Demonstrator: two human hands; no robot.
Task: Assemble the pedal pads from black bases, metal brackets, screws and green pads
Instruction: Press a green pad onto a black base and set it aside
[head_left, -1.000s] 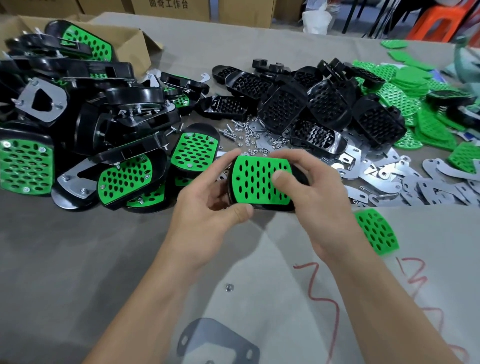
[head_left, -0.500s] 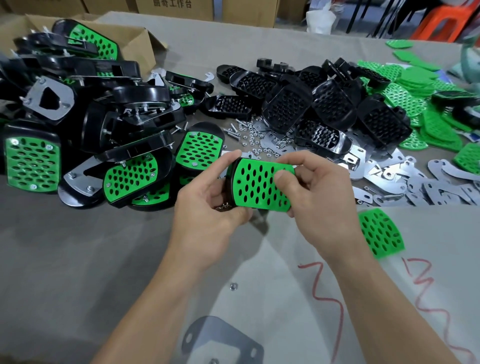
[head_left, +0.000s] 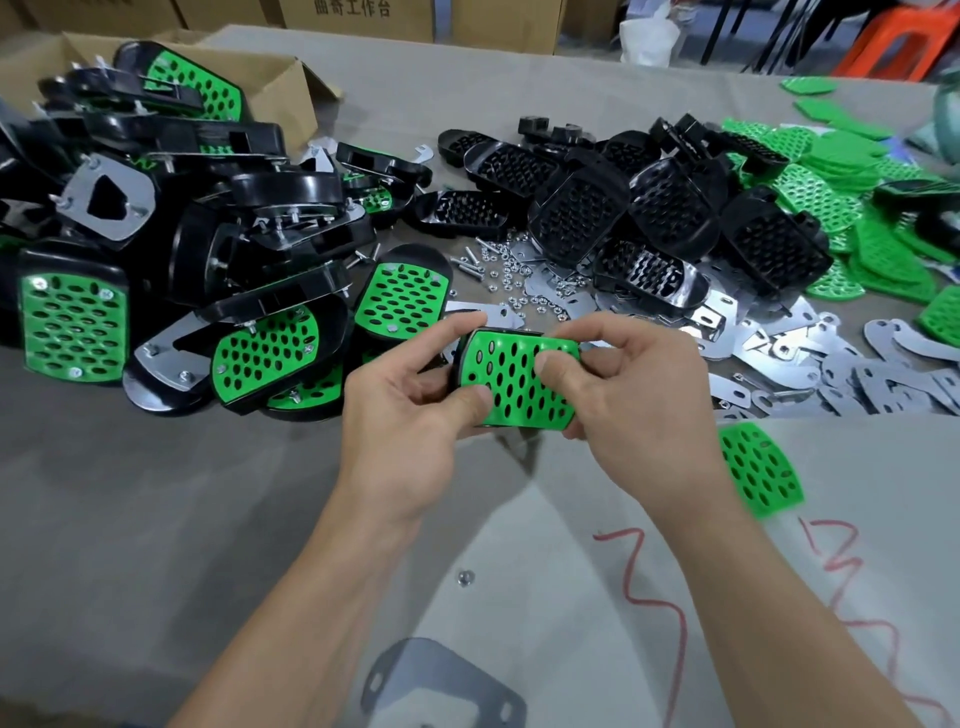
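Nearer than the held pedal pad (head_left: 511, 387) lie a metal bracket (head_left: 441, 686) and a nut (head_left: 465, 578). The left hand (head_left: 410, 415) and right hand (head_left: 639, 410) each pinch that pad's ends, thumbs curled onto its green face, above the table (head_left: 156, 519). Beyond it: loose nuts (head_left: 509, 275), then black bases (head_left: 576, 218).

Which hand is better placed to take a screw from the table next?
Probably left: the screws lie beyond the left hand, while the right hand is farther and its thumb presses the green pad.
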